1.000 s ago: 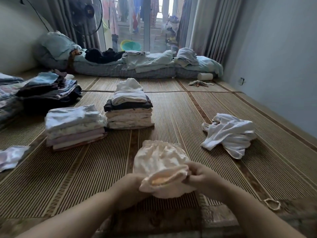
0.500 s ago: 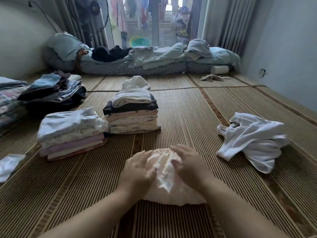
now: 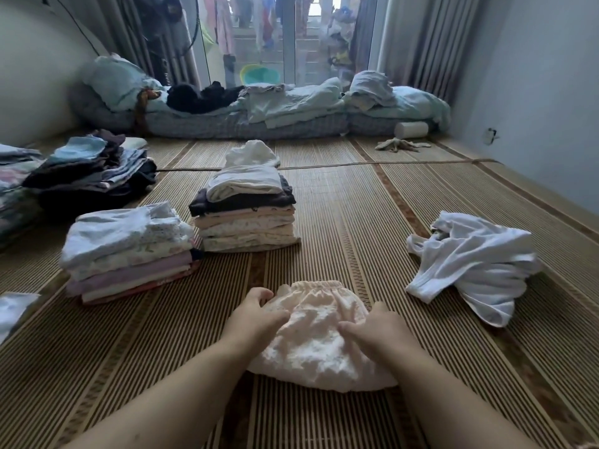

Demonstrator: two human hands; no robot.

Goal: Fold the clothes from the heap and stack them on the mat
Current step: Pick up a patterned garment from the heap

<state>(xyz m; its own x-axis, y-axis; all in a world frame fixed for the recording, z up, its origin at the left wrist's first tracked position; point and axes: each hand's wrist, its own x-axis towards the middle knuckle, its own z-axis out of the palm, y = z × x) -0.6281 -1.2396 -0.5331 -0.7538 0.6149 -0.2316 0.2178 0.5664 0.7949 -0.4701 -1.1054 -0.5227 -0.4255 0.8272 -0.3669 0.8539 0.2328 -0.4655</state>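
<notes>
The left hand and right hand press bent fingers onto the cream shorts; pinching cannot be confirmed. Smooth outward, square the waistband, then fold.

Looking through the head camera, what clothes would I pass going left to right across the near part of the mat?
pale cloth at the left edge → pastel folded stack → cream shorts → crumpled white garment
</notes>
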